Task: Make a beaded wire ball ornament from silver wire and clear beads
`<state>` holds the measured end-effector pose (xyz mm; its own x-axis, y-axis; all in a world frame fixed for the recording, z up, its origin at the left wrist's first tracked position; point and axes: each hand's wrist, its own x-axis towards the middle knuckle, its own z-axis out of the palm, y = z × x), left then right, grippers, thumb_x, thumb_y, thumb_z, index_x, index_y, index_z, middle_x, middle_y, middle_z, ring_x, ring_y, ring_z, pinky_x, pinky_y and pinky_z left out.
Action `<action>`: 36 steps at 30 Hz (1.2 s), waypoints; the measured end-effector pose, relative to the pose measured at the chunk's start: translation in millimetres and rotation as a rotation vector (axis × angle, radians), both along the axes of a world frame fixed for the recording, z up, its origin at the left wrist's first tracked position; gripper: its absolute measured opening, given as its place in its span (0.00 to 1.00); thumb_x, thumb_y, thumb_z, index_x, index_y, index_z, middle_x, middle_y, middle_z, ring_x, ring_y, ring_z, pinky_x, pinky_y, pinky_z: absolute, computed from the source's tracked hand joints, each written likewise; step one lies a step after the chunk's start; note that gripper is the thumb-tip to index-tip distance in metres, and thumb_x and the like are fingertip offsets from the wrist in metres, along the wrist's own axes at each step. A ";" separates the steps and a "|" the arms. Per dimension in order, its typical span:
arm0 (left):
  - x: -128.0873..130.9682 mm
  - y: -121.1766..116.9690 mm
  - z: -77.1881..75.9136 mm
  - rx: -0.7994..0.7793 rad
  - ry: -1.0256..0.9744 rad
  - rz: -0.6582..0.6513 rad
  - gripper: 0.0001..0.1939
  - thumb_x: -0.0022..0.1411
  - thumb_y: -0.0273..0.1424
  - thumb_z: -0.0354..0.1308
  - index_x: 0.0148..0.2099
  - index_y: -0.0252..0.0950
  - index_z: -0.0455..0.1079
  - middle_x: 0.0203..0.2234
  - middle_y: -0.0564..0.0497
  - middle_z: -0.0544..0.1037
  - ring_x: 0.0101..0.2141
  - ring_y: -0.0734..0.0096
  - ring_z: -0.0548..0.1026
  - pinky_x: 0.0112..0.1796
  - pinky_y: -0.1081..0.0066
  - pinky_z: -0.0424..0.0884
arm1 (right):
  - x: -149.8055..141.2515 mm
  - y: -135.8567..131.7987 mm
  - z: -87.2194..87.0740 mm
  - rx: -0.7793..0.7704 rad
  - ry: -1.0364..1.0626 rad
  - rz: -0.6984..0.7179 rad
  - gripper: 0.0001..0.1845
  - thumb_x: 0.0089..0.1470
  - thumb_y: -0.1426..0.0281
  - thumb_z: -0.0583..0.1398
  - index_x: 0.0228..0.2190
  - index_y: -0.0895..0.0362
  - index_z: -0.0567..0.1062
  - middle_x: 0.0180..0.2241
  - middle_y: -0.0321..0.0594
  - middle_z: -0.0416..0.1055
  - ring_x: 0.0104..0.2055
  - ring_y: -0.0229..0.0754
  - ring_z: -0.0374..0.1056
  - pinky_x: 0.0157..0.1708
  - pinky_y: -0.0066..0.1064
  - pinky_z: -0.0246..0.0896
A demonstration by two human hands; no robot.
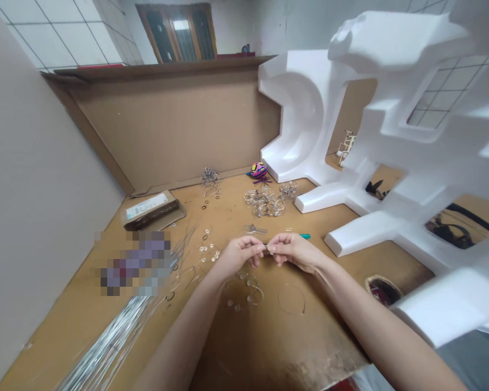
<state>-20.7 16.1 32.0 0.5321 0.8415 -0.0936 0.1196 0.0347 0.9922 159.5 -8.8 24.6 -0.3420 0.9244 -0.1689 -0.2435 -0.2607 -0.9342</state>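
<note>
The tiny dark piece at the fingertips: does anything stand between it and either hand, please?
Nothing visible does: the left hand and right hand meet at the tiny dark piece, apparently pinching it, while the teal item lies beyond the right hand.

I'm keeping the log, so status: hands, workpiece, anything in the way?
Left hand, right hand: both pinching, fingertips meeting. Tiny piece: between them, too small to identify. Wires just beyond; nothing visibly blocking.
</note>
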 end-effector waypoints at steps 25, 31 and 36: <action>15.8 -1.3 -26.1 -0.027 0.047 0.136 0.12 0.46 0.38 0.60 0.28 0.34 0.66 0.15 0.58 0.68 0.15 0.81 0.64 0.18 0.78 0.61 | 0.6 1.2 -19.8 0.144 -0.354 -0.086 0.18 0.37 0.59 0.65 0.25 0.60 0.70 0.15 0.32 0.69 0.17 0.32 0.63 0.22 0.26 0.60; 8.8 4.1 -23.5 -0.031 0.039 0.103 0.15 0.47 0.41 0.60 0.31 0.33 0.68 0.17 0.57 0.69 0.15 0.81 0.64 0.18 0.78 0.61 | 4.0 3.3 -18.2 0.144 -0.258 -0.129 0.18 0.39 0.58 0.64 0.28 0.60 0.71 0.16 0.31 0.67 0.17 0.32 0.62 0.20 0.25 0.59; 6.3 2.9 -11.5 -0.043 0.039 0.113 0.18 0.45 0.43 0.61 0.30 0.33 0.68 0.17 0.56 0.70 0.15 0.81 0.64 0.18 0.78 0.60 | 10.0 9.4 -20.6 0.176 -0.253 -0.255 0.18 0.40 0.57 0.63 0.27 0.59 0.71 0.24 0.33 0.68 0.17 0.28 0.59 0.16 0.23 0.55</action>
<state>-14.5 19.0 20.4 0.4292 0.8907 -0.1496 0.1511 0.0924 0.9842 169.5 0.6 4.0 -0.0651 0.9966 -0.0498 -0.0358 -0.0522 -0.9980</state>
